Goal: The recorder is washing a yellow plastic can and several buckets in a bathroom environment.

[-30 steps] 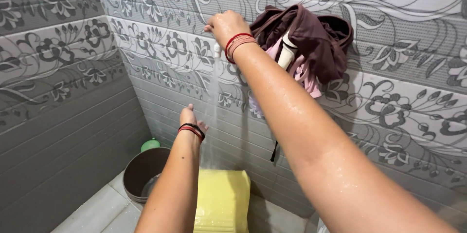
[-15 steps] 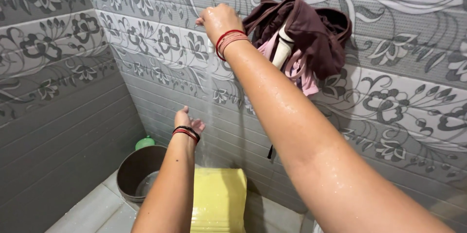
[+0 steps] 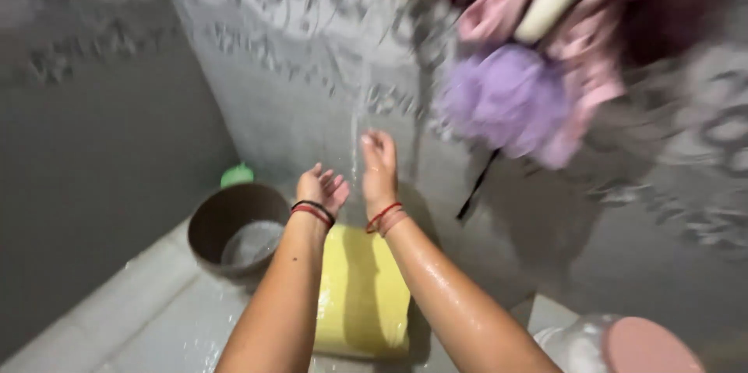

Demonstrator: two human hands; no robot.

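While a thin stream of water (image 3: 356,135) fell down in front of the tiled wall (image 3: 257,69), both hands were held out under it, side by side and just apart. The left hand (image 3: 323,187) was open with its fingers spread and slightly curled, empty, just to the left of the stream. The right hand (image 3: 379,164) was open too, fingers straight and close together, pointing up, its edge at the stream and holding nothing. Both forearms reached forward, wet, each with red and dark bands at the wrist. Below them lay a yellow ribbed block (image 3: 362,295) on the wet floor (image 3: 164,326). A brown bucket (image 3: 234,229) with some water stood to its left, a green object (image 3: 236,175) just behind it. Above right hung a purple mesh sponge (image 3: 506,100) beneath blurred pink and dark red clothes (image 3: 592,53). A pink lid (image 3: 647,346) showed at the lower right.
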